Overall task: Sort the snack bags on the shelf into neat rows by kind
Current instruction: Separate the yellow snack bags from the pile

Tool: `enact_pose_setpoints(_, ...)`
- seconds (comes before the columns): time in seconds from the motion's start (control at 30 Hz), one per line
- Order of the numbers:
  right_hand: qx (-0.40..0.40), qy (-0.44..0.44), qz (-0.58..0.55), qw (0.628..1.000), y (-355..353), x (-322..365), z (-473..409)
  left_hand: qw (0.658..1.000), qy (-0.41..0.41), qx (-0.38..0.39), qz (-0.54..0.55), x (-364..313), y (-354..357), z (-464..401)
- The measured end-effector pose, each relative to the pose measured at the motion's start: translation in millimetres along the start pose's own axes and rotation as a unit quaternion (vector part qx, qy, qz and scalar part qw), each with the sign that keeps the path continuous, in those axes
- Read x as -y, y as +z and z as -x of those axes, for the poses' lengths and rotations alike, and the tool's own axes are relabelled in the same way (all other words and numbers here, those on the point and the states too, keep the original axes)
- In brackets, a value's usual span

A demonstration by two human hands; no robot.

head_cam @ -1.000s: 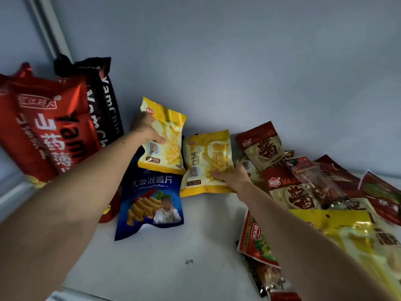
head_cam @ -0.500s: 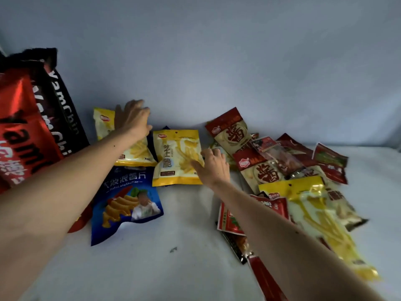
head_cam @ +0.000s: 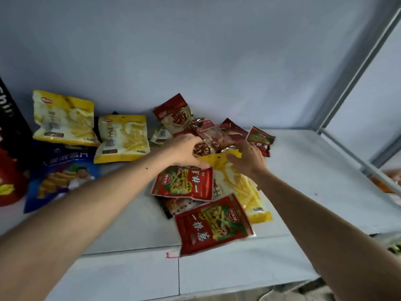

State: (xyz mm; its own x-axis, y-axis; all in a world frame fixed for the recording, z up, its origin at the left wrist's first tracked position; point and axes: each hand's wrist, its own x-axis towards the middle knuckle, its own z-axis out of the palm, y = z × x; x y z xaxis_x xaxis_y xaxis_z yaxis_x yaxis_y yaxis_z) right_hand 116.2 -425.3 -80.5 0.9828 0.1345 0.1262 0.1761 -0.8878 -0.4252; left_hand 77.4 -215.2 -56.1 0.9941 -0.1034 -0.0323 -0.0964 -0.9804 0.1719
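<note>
Snack bags lie heaped on shelf [head_cam: 303,174]; sorting part done. Two yellow fry bags [head_cam: 63,118] [head_cam: 122,139] stand side by side at back wall, left. Both hands work mixed pile: left hand [head_cam: 184,149] and right hand [head_cam: 249,159] each pinch top edge of third yellow fry bag [head_cam: 240,187], half buried. Likely next: draw it free without dragging red bags, set beside its pair. Count: three yellow, one blue bag [head_cam: 63,177], two red-green bags [head_cam: 184,184] [head_cam: 214,224] in front, several more reds behind, number unclear.

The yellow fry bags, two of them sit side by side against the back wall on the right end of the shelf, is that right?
Not quite: the head view shows the two yellow fry bags side by side against the back wall at the left end of the shelf, not the right.
</note>
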Motion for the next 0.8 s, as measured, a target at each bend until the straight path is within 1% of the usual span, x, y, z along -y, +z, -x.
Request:
enact_pose_setpoints(0.07, 0.04, 0.03, 0.005, 0.999, -4, -22, 8, 0.995, 0.028, 0.089, -0.025, -23, 17, 8)
enact_pose_setpoints(0.13, 0.081, 0.053, 0.004, 0.995, -2, -39, 14, 0.986, 0.036, 0.157, -0.036, -39, 34, 17)
enact_pose_setpoints(0.2, 0.109, 0.061, 0.0, 0.992, 4, -50, 16, 0.98, 0.017, 0.197, -0.026, -46, 47, 25)
enact_pose_setpoints(0.27, 0.118, 0.073, -0.028, 0.99, 8, -54, 16, 0.976, -0.006, 0.216, -0.026, -45, 57, 32)
enact_pose_setpoints(0.4, 0.118, 0.103, -0.086, 0.984, 11, -54, 15, 0.978, -0.042, 0.2, -0.038, -35, 70, 43)
enact_pose_setpoints(0.53, 0.112, 0.118, -0.132, 0.978, 13, -54, 10, 0.982, -0.054, 0.177, -0.034, -27, 75, 41)
enact_pose_setpoints(0.73, 0.052, 0.13, -0.176, 0.975, 9, -55, -2, 0.992, -0.059, 0.081, -0.073, -11, 79, 25)
enact_pose_setpoints(0.8, 0.041, 0.127, -0.188, 0.973, 7, -54, -7, 0.991, -0.065, 0.087, -0.073, -7, 81, 21)
